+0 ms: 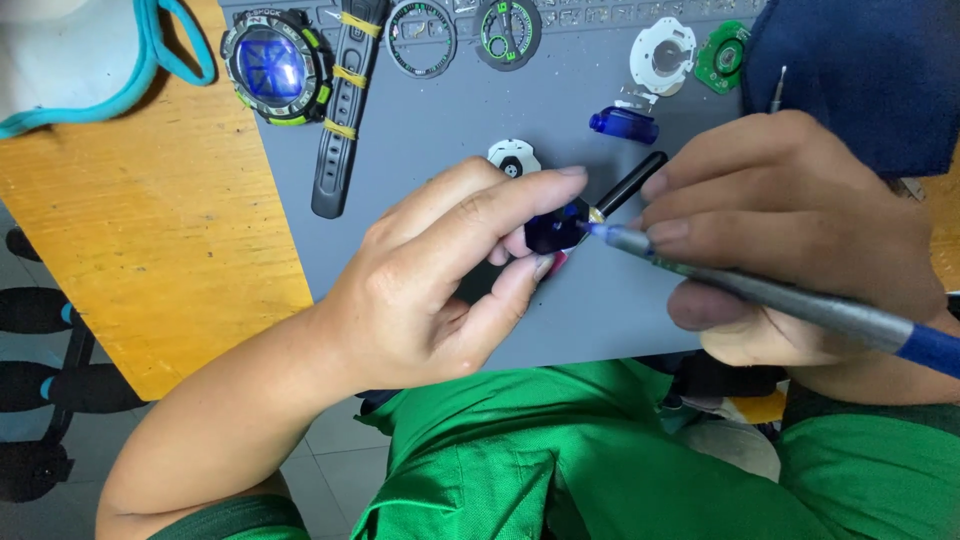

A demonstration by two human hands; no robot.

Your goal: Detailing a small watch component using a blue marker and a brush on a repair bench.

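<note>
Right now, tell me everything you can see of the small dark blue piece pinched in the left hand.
The small dark blue piece is glossy and translucent, like tinted plastic, rounded in outline and mostly hidden. The left hand pinches it between thumb and forefinger above the grey work mat. The tip of a grey tool held in the right hand touches its right edge. Something pink shows just beneath it.

Watch case lies on mat, left of strap.

Left hand pinching small dark blue part over grey mat; right hand pressing screwdriver tip against it.
</note>
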